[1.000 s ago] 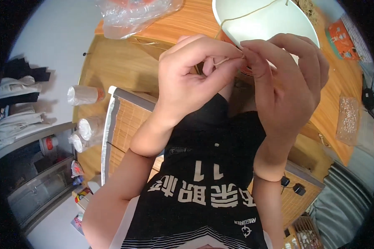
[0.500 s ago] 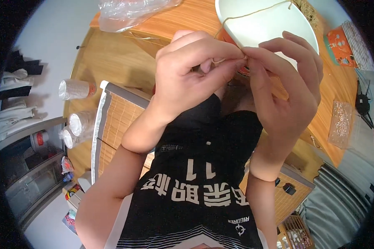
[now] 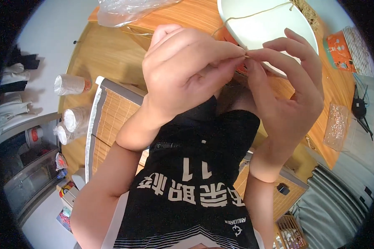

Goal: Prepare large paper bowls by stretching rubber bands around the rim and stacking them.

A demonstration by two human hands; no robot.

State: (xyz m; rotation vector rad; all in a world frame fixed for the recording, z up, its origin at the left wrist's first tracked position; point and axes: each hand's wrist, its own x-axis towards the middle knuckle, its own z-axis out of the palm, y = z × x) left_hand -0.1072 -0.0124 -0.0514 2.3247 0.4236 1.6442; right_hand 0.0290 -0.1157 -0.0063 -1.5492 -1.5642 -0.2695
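One thin tan cord (image 3: 257, 14) crosses the mouth of the white bucket (image 3: 270, 39) and passes behind my left hand (image 3: 183, 68). I have that thumb and forefinger clamped on a short bit, tip to tip with the right hand's (image 3: 291, 91) pinch, probably to steady it; the fingers hide most. Just beyond, the bucket blocks forward reach across the wooden table (image 3: 189, 18). Farther right stands an orange cup stack (image 3: 340, 50).

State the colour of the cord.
The cord is tan, seen best in the head view.
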